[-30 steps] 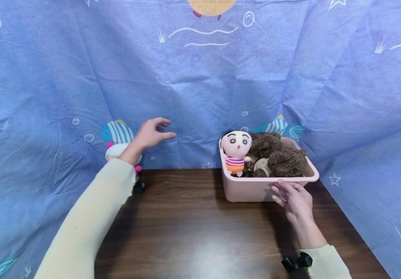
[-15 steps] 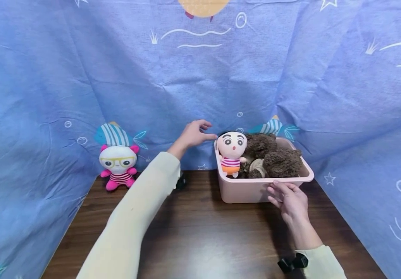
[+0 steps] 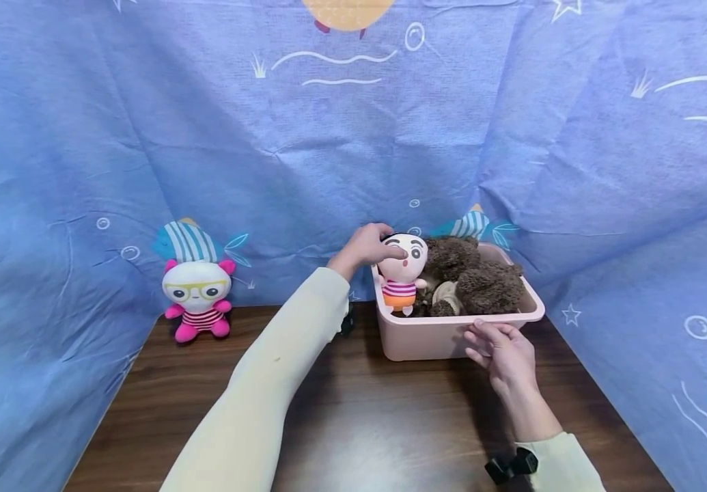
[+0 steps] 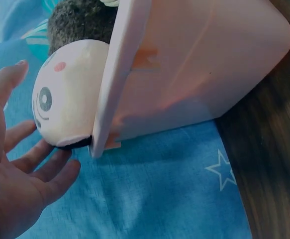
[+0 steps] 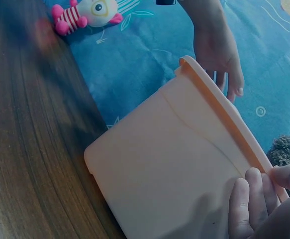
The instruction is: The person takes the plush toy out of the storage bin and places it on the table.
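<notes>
A plush doll [image 3: 399, 290] with a round pale head, striped shirt and orange shorts sits upright in the left end of a pink plastic bin [image 3: 427, 342]. My left hand [image 3: 368, 247] reaches around its head, thumb before the face and fingers behind. In the left wrist view the thumb [image 4: 10, 79] stands apart from the head [image 4: 72, 94], the fingers relaxed close to it; whether they touch cannot be told. My right hand [image 3: 509, 359] pinches the bin's front rim, thumb over the edge and fingers against the outer wall [image 5: 169, 164].
Brown curly plush [image 3: 490, 287] fills the rest of the bin. A pink and white panda plush [image 3: 199, 297] with yellow glasses sits at the table's back left. Blue patterned cloth [image 3: 304, 157] hangs behind and beside the dark wooden table [image 3: 384, 424].
My left hand has moved right, from in front of the panda plush to the doll's head, uncovering the panda. My right hand keeps its hold on the rim. The head view has shifted slightly.
</notes>
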A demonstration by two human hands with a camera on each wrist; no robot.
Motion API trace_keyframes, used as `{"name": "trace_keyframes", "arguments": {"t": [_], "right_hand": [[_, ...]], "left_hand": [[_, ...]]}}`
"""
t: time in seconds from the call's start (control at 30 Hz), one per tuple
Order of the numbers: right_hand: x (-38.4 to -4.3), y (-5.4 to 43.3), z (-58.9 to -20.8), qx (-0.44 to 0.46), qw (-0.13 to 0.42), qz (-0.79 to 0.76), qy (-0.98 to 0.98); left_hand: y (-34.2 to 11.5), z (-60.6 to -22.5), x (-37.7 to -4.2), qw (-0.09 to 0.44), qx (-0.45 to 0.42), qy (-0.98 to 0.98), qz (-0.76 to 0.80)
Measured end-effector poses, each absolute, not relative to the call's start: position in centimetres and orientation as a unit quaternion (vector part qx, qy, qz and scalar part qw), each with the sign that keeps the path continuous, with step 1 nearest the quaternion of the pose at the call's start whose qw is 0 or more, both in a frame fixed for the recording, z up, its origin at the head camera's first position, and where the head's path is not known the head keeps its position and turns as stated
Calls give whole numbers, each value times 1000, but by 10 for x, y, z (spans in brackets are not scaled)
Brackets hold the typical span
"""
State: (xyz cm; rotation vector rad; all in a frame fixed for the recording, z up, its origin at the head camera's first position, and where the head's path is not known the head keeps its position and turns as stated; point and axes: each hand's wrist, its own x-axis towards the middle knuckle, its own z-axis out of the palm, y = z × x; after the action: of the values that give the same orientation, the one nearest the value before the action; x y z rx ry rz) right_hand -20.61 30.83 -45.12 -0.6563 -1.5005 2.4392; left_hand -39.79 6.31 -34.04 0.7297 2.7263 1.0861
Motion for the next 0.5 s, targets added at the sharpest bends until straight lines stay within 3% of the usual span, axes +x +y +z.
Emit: {"name": "trace_keyframes", "arguments": {"t": [0.5], "right_hand": [[-204,307,-451,-220,105,828,-505]], "left_hand": [[72,-350,-393,38,227,908,350]]}}
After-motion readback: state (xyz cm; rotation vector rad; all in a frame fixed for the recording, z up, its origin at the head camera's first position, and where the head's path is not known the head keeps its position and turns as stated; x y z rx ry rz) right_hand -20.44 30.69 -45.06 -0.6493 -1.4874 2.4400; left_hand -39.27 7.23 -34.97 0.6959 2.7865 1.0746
